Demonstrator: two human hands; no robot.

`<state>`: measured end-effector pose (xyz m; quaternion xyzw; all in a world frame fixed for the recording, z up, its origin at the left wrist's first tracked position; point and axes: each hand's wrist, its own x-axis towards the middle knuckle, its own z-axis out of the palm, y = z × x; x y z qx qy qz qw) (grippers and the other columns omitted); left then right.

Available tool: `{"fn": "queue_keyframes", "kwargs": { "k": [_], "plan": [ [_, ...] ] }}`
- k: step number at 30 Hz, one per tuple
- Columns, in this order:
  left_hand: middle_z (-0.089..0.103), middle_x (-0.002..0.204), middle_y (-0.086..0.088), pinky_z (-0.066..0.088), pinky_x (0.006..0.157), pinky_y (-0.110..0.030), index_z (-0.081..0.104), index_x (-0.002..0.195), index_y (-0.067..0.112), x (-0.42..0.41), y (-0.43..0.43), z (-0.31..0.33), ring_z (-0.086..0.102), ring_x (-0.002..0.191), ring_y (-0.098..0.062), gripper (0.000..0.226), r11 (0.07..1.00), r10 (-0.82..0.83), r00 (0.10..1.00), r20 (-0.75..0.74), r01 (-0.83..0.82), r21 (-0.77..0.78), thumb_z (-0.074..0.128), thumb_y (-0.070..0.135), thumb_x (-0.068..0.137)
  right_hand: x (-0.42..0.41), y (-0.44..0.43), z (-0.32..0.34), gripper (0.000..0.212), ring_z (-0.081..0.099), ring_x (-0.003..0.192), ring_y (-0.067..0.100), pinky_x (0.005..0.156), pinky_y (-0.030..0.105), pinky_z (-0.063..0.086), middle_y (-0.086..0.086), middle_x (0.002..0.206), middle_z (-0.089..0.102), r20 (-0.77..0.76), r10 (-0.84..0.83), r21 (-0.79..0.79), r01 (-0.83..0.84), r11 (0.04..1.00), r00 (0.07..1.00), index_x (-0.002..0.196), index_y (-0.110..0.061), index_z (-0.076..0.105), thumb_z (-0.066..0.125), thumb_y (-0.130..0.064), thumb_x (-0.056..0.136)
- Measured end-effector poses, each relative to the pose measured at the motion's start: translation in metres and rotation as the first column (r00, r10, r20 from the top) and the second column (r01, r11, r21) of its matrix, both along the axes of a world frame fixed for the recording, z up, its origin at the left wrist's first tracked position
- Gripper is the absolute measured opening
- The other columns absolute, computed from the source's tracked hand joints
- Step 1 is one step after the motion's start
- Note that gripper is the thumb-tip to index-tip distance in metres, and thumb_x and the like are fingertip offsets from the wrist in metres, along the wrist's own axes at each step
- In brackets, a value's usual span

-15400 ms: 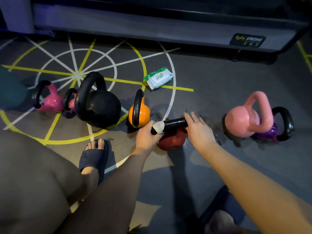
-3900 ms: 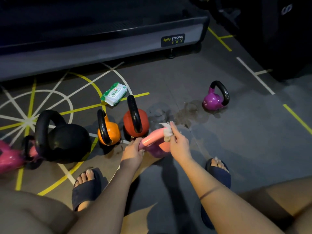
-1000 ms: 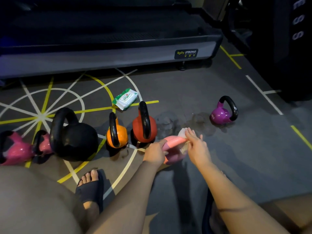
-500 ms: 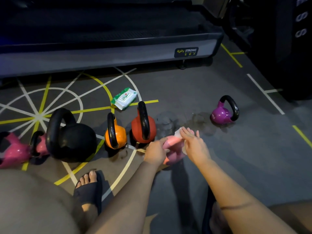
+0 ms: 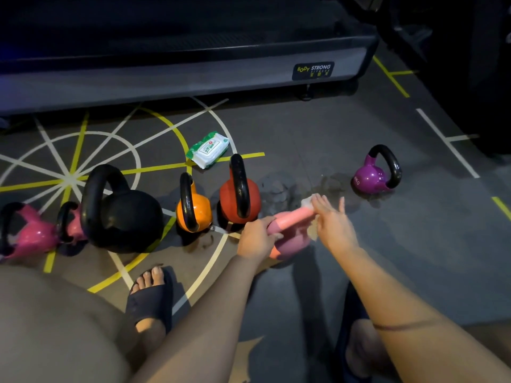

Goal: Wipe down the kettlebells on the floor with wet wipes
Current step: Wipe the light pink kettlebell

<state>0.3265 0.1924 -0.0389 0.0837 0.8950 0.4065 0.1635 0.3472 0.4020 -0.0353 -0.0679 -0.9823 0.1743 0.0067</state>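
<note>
A light pink kettlebell sits tilted on the floor between my hands. My left hand grips the near end of its handle. My right hand presses a white wet wipe against the far end of the handle with its fingers spread. To the left stand a red kettlebell, an orange one, a large black one and two pink ones. A purple kettlebell stands alone at the right. The wipe pack lies behind the red one.
A treadmill base runs across the back. Dark gym equipment fills the right rear corner. My left foot in a dark slipper is on the floor near the black kettlebell. Damp patches mark the floor beyond the pink kettlebell.
My right hand with the wipe has slid along the pink handle toward its far end. My left hand keeps its hold. The other kettlebells have not moved.
</note>
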Motion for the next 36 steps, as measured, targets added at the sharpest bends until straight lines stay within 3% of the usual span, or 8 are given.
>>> {"fn": "queue_keyframes", "kwargs": {
  "k": [8,12,16,23,27,30,34,36],
  "plan": [
    [0.073,0.109,0.004,0.048,0.088,-0.029,0.069,0.123,0.026,0.007,-0.017,-0.007,0.065,0.104,-0.017,0.042,0.999,0.038,0.997,0.066,-0.040,0.023,0.080,0.030,0.083,0.006,-0.053,-0.011,0.059,0.045,0.140,0.028,0.121,0.052,0.011,0.009,0.146,0.054,-0.072,0.353,0.029,-0.352,0.936,0.933,0.138,-0.008,0.058,0.055,0.000,0.080],
    [0.074,0.113,0.007,0.053,0.096,-0.033,0.068,0.125,0.029,0.016,-0.035,-0.020,0.069,0.105,-0.016,0.047,0.994,0.094,0.987,0.127,-0.101,0.047,0.082,0.034,0.080,0.001,-0.024,0.002,0.063,0.033,0.147,0.026,0.124,0.049,-0.004,0.009,0.153,0.045,-0.032,0.147,-0.053,-0.148,0.988,0.989,0.144,-0.005,0.050,0.058,0.005,0.082],
    [0.072,0.112,0.006,0.050,0.096,-0.024,0.069,0.126,0.023,0.021,-0.039,-0.015,0.068,0.106,-0.011,0.042,0.986,0.110,0.987,0.113,-0.123,0.115,0.080,0.024,0.085,0.008,-0.045,0.012,0.064,0.043,0.142,0.032,0.122,0.054,0.011,0.012,0.145,0.054,-0.037,0.143,-0.026,-0.144,0.989,0.989,0.135,-0.003,0.059,0.027,-0.020,0.082],
    [0.074,0.111,0.011,0.048,0.093,-0.012,0.069,0.124,0.023,0.024,-0.056,-0.008,0.067,0.108,-0.003,0.029,0.985,0.105,0.993,0.056,-0.112,0.133,0.065,0.018,0.096,0.026,-0.098,-0.012,0.057,0.034,0.145,0.024,0.122,0.057,0.013,0.009,0.148,0.051,-0.072,0.446,-0.087,-0.451,0.888,0.892,0.139,-0.003,0.056,0.057,0.003,0.083],
    [0.072,0.120,0.006,0.045,0.098,-0.014,0.063,0.134,0.021,0.028,-0.067,-0.008,0.065,0.115,-0.008,0.036,0.975,0.156,0.987,0.036,-0.160,0.153,0.061,0.016,0.098,0.015,-0.072,0.002,0.062,0.032,0.148,0.021,0.123,0.040,-0.001,0.004,0.153,0.046,-0.074,0.206,-0.056,-0.210,0.976,0.976,0.142,-0.009,0.053,0.055,0.007,0.082],
    [0.071,0.123,0.005,0.048,0.096,-0.022,0.061,0.137,0.026,0.034,-0.070,-0.006,0.066,0.112,-0.012,0.039,0.985,0.142,0.989,-0.035,-0.138,0.101,0.061,0.021,0.098,0.009,-0.050,0.007,0.065,0.020,0.152,0.015,0.118,0.028,-0.020,-0.001,0.160,0.035,0.006,0.129,-0.022,-0.128,0.991,0.992,0.149,-0.013,0.044,0.047,0.006,0.087],
    [0.059,0.140,0.006,0.046,0.101,-0.028,0.053,0.145,0.026,0.043,-0.065,0.000,0.057,0.126,-0.013,0.047,0.998,0.057,0.962,-0.269,-0.055,0.013,0.060,0.028,0.098,0.026,-0.084,0.009,0.055,0.031,0.146,0.029,0.122,0.043,0.021,0.000,0.154,0.043,-0.029,0.248,-0.077,-0.250,0.965,0.968,0.141,-0.014,0.051,0.048,-0.002,0.088],
    [0.051,0.143,0.010,0.049,0.098,-0.029,0.049,0.147,0.027,0.048,-0.062,0.000,0.051,0.130,-0.009,0.049,0.998,0.000,0.938,-0.346,-0.019,-0.052,0.058,0.031,0.098,0.035,-0.106,0.001,0.053,0.025,0.151,0.020,0.125,0.039,-0.003,0.002,0.155,0.044,-0.003,0.407,-0.039,-0.406,0.913,0.914,0.144,-0.010,0.051,0.050,-0.005,0.091]
  ]
}}
